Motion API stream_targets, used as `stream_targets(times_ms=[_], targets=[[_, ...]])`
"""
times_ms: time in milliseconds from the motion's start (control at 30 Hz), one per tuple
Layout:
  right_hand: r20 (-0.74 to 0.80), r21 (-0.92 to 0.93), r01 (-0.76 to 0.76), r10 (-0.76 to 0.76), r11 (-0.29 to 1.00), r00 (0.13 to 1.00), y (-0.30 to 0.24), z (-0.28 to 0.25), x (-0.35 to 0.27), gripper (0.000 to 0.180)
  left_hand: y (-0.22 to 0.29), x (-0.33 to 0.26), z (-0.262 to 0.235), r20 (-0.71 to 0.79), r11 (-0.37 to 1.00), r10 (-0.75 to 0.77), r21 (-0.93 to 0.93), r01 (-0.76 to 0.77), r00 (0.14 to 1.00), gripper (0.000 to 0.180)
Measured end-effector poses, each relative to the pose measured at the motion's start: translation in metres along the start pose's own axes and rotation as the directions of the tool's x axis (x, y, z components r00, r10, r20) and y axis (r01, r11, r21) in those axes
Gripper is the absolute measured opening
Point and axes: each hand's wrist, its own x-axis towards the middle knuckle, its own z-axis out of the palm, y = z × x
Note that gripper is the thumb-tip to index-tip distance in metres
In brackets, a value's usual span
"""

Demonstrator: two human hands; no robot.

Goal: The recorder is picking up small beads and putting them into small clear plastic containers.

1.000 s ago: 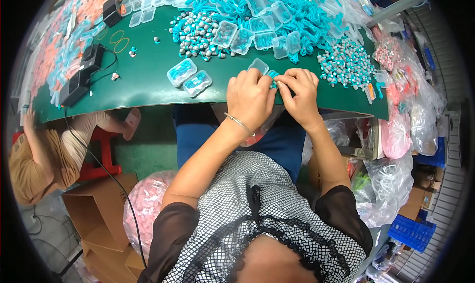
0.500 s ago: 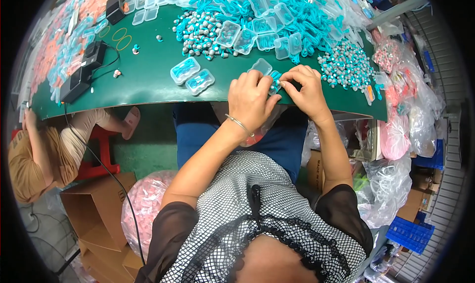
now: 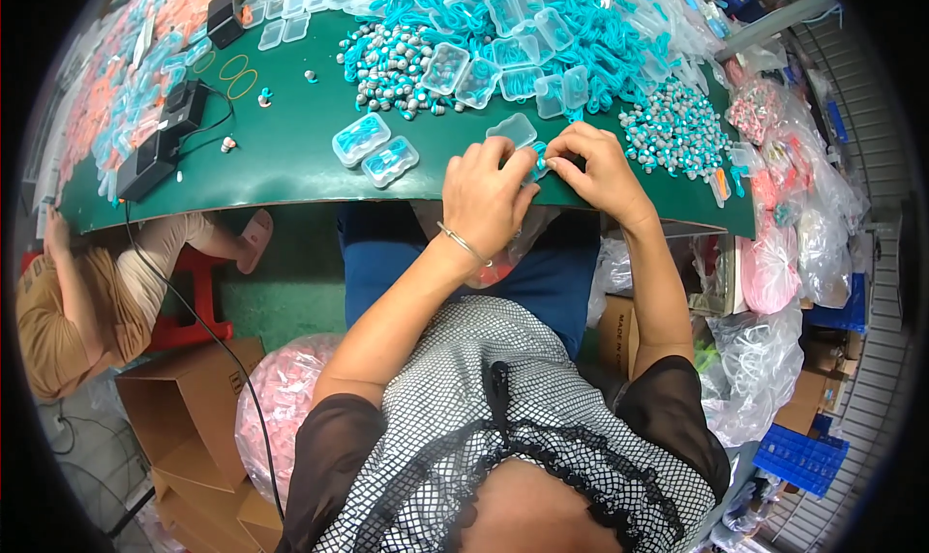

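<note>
**Turquoise cord pinched at clear hinged case**

Near the front edge of the green table, the left hand grips the open case; the right hand holds the cord between fingertips. Two filled cases lie leftward.
</note>
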Motion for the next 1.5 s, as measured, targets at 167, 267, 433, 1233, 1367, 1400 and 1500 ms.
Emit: stream_targets(times_ms=[167, 267, 433, 1233, 1367, 1400, 1500], targets=[[0.007, 0.073, -0.052, 0.052, 0.996, 0.999, -0.003, 0.001, 0.0, 0.008, -0.008, -0.007, 0.003, -0.011, 0.997, 0.079, 0.003, -0.079, 0.997, 0.025], [0.004, 0.107, -0.083, 0.083, 0.991, 0.997, -0.007, 0.003, -0.001, 0.008, -0.007, -0.004, 0.002, -0.003, 0.996, 0.091, 0.014, -0.091, 0.996, 0.024], [-0.022, 0.144, -0.07, 0.074, 0.987, 0.997, -0.012, 0.005, -0.003, 0.009, -0.007, -0.001, 0.0, 0.044, 0.996, 0.083, 0.021, -0.084, 0.996, 0.022], [-0.093, -0.02, -0.131, 0.129, 0.991, 0.987, -0.006, 0.019, 0.016, 0.025, -0.017, 0.002, -0.015, 0.198, 0.989, 0.081, -0.135, -0.054, 0.977, 0.044], [-0.144, 0.06, -0.091, 0.099, 0.994, 0.985, -0.008, 0.014, 0.008, 0.024, -0.011, 0.003, -0.017, 0.167, 0.977, -0.034, -0.203, 0.068, 0.985, 0.059], [-0.18, 0.064, -0.021, 0.032, 0.998, 0.983, -0.007, 0.013, 0.004, 0.024, -0.009, 0.003, -0.017, 0.144, 0.965, -0.092, -0.231, 0.123, 0.985, 0.064], [-0.161, 0.042, 0.19, -0.181, 0.981, 0.97, -0.01, 0.01, -0.007, 0.026, -0.014, 0.004, -0.017, 0.165, 0.978, 0.007, -0.207, 0.028, 0.986, 0.062]])
